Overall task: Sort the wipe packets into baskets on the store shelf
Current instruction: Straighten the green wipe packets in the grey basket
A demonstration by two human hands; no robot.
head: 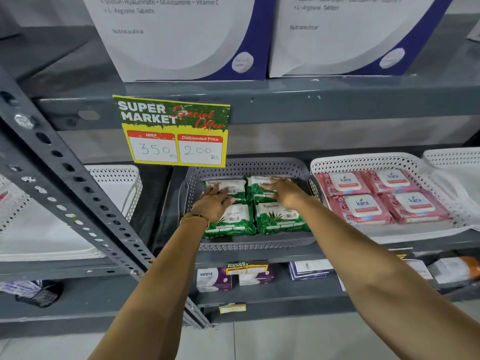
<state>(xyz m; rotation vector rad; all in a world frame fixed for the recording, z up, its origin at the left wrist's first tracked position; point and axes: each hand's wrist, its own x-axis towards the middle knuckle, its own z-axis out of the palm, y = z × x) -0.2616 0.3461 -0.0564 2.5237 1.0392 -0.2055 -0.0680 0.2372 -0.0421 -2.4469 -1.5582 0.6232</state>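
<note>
Resting flat: hands (215,201) on Origami packets (280,216)

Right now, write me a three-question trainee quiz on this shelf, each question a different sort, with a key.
1. True or false: the pink packets lie in the grey basket.
2. Multiple choice: where do both hands rest? A) on the price sign B) on the green packets C) on the white basket
3. Fill in: the wrist of the left hand wears a gold ____.

Key:
1. False; they lie in the white basket, and the green ones fill the grey basket.
2. B; the left hand and the right hand lie flat on the two rear green packets.
3. Bangle.
</note>
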